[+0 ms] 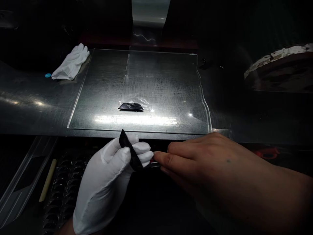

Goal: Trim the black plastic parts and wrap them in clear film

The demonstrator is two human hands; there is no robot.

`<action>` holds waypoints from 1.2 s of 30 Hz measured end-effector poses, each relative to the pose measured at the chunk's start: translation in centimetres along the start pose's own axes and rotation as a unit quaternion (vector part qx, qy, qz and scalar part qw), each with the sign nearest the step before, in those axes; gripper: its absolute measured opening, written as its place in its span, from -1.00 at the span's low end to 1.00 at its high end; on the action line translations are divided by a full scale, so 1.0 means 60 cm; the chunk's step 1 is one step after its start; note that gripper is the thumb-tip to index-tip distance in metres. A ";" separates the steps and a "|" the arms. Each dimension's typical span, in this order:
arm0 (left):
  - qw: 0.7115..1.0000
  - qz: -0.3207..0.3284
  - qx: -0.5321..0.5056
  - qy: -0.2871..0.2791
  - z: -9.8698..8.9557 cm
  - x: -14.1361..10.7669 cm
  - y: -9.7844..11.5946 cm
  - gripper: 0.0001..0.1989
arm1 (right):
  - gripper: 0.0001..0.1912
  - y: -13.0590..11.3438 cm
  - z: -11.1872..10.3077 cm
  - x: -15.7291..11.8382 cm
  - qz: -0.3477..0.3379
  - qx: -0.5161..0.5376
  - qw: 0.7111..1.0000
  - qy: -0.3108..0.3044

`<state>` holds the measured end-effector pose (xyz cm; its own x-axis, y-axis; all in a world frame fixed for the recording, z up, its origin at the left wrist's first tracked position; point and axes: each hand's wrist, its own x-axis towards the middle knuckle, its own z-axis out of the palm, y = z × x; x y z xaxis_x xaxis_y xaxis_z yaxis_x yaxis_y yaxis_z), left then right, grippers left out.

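My left hand [105, 182], in a white glove, pinches a small black curved strip [130, 150] between thumb and fingers. The strip is tilted, its pointed end up, just in front of the table edge. My bare right hand [195, 160] is closed, with its fingertips right by the gloved fingertips. Whatever it may hold is hidden by its fingers; a thin shiny edge shows just below them. Another black piece [131, 106], with clear film on it, lies on the transparent sheet [166, 78] beyond my hands.
A loose white glove [72, 63] lies left of the sheet, beside a small blue round sticker [47, 75]. Below the table edge at left, a tray [64, 182] holds several dark curved pieces. A red object [267, 152] sits under the edge at right. A pale lamp-like part [150, 13] hangs at the back.
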<state>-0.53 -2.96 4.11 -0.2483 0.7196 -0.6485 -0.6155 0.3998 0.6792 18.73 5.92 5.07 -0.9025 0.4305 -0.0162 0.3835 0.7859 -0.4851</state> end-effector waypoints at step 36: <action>0.989 0.005 -0.132 -0.068 -0.025 0.008 -0.024 -0.82 | -0.62 0.012 0.006 -0.021 0.017 0.131 0.989 0.064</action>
<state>-0.90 -4.08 2.31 -0.1630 0.7992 -0.5785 -0.7923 0.2434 0.5595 20.09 5.78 4.45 -0.8518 0.5197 0.0661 0.3335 0.6353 -0.6966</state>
